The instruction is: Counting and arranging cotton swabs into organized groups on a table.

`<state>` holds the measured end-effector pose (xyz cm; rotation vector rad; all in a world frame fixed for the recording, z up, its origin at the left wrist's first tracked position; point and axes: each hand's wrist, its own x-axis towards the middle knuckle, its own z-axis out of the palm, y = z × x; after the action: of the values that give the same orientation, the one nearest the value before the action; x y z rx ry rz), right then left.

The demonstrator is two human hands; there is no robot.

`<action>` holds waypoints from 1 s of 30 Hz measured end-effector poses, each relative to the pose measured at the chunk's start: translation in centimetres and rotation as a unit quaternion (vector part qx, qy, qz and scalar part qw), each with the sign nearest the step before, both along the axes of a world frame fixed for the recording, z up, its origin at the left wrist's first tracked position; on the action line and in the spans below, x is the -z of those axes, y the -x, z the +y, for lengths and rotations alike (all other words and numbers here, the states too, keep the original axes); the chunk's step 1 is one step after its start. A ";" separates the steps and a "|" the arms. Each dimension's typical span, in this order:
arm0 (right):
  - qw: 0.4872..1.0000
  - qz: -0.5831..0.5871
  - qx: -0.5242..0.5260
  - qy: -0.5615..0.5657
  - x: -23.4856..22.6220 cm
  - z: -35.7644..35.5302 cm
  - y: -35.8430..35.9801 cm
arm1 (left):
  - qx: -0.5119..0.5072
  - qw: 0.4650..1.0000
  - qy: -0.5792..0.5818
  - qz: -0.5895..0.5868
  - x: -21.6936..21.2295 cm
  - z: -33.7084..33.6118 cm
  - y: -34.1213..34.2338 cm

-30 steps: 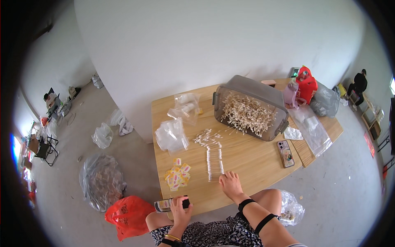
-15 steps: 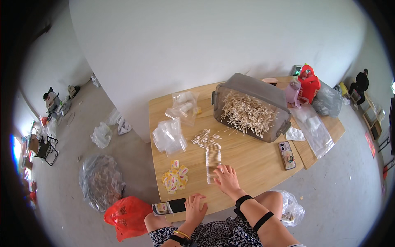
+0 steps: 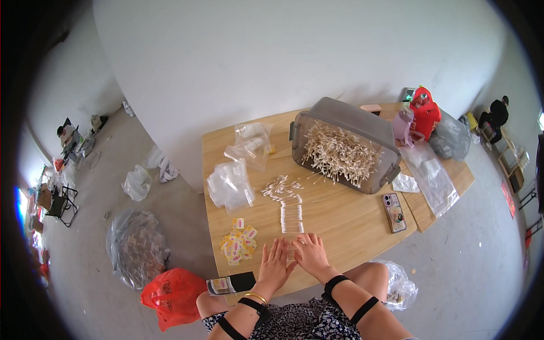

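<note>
My left hand (image 3: 276,263) and my right hand (image 3: 309,253) lie flat side by side on the wooden table (image 3: 351,226) near its front edge, fingers spread. Between them runs the near end of a neat row of cotton swabs (image 3: 291,214), which the fingertips touch. Farther up, a loose heap of swabs (image 3: 280,187) lies on the wood. A grey plastic bin (image 3: 344,146) full of swabs stands behind. Small yellow and white packets (image 3: 238,245) lie left of my left hand.
Clear plastic bags (image 3: 229,184) sit at the table's left. A phone (image 3: 394,212) lies at the right, with a red bag (image 3: 424,111) and more plastic behind. A dark box (image 3: 231,283) lies at the front edge. On the floor are a red bag (image 3: 174,294) and a full clear sack (image 3: 137,247).
My left hand has come up from the dark box at the table's front edge and now lies flat beside my right hand at the swab row.
</note>
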<state>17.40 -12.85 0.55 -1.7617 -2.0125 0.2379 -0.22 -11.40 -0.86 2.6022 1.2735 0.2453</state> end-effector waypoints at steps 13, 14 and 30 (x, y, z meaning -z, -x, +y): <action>0.999 -0.001 0.017 0.043 1.1 -5.2 -0.9 | -0.071 0.997 0.015 0.004 0.5 -1.3 1.4; 0.999 -0.014 0.018 0.036 1.2 -4.9 -0.7 | -0.072 0.997 0.015 0.007 0.7 -1.4 1.5; 0.993 -0.107 0.002 0.040 3.1 -3.7 1.1 | -0.014 0.999 0.031 -0.017 0.3 -0.8 -0.3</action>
<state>16.26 -16.56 -2.58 -1.9122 -2.1736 0.1340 0.12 -12.18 -1.19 2.5190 1.2849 0.2507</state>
